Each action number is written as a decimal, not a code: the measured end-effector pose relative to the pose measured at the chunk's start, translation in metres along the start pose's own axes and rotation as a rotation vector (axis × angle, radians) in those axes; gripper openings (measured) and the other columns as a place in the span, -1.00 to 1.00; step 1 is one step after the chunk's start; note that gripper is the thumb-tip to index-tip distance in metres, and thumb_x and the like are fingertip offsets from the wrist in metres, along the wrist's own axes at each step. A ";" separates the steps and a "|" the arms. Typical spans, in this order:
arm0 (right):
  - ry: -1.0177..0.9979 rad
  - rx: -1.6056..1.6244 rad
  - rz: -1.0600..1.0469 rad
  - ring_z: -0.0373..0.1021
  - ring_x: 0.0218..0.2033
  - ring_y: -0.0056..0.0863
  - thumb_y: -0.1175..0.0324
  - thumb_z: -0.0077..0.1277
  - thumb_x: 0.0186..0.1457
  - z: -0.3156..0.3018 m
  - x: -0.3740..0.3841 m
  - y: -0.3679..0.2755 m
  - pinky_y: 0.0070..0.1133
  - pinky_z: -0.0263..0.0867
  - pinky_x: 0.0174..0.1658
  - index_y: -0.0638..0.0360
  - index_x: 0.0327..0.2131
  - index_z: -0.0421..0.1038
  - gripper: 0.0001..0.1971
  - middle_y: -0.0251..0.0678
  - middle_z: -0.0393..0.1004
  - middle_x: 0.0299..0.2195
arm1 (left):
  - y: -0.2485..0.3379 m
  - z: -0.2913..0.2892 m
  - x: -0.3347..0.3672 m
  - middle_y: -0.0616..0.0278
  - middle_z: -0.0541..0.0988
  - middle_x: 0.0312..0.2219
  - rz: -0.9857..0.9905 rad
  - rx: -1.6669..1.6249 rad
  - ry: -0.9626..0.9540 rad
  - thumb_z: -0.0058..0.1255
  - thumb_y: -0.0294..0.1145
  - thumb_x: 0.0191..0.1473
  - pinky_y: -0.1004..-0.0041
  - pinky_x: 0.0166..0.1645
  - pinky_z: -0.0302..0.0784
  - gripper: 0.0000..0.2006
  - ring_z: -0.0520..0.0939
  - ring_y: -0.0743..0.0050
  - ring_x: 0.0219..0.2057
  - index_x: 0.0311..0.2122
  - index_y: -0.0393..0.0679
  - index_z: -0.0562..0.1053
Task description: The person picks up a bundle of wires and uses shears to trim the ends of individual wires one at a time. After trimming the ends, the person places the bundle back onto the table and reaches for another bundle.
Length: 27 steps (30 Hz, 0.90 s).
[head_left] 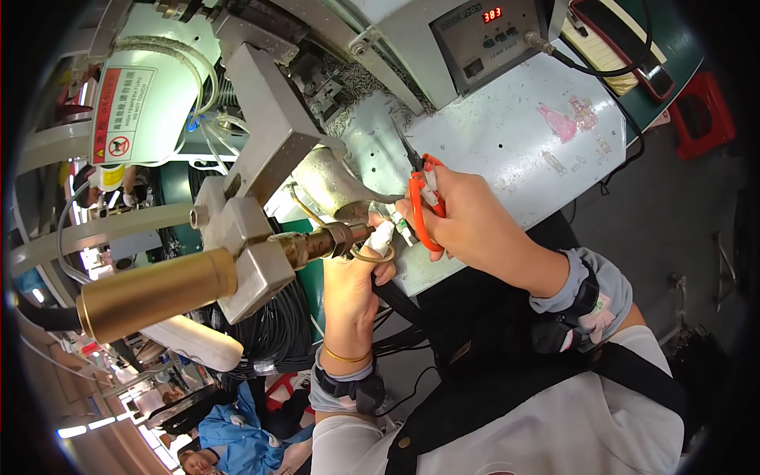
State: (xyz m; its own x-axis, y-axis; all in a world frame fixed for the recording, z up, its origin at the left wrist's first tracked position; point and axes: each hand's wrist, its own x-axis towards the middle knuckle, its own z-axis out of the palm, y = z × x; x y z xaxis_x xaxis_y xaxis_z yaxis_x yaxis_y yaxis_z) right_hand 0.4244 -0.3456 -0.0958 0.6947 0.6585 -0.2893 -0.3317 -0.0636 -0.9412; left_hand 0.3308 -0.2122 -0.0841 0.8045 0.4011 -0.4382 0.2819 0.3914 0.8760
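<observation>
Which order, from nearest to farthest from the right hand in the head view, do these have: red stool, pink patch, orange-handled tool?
1. Orange-handled tool: held in the right hand.
2. Pink patch: on the tabletop, ahead and to the right.
3. Red stool: beyond the tabletop, far right.

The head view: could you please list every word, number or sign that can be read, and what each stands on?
Wording and numbers are described here, not copied.
Red-and-white warning label: black lettering, readable, with a crossed-out hand sign in a red ring.
Digital display on the grey control panel: red lit digits, readable.
Grey control panel: pale lettering, partly too blurred to read.
</observation>
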 end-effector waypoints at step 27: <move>0.063 -0.243 -0.281 0.20 -0.71 -0.73 0.45 -0.07 -0.04 -0.002 -0.010 0.013 -0.67 0.08 -0.67 0.34 -0.55 0.24 -0.85 -0.37 0.27 -0.73 | -0.002 0.002 -0.022 0.29 0.41 -0.49 0.105 0.073 0.083 -0.03 -0.51 -0.07 0.68 -0.63 0.10 -0.82 0.28 0.74 -0.63 -0.30 -0.30 0.38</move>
State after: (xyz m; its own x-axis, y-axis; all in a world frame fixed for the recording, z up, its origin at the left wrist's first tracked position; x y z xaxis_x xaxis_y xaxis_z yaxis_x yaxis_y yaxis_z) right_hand 0.4144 -0.3549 -0.1051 0.7778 0.6283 -0.0172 0.0328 -0.0680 -0.9971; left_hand 0.3134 -0.2236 -0.0760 0.7865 0.5046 -0.3561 0.2384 0.2839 0.9288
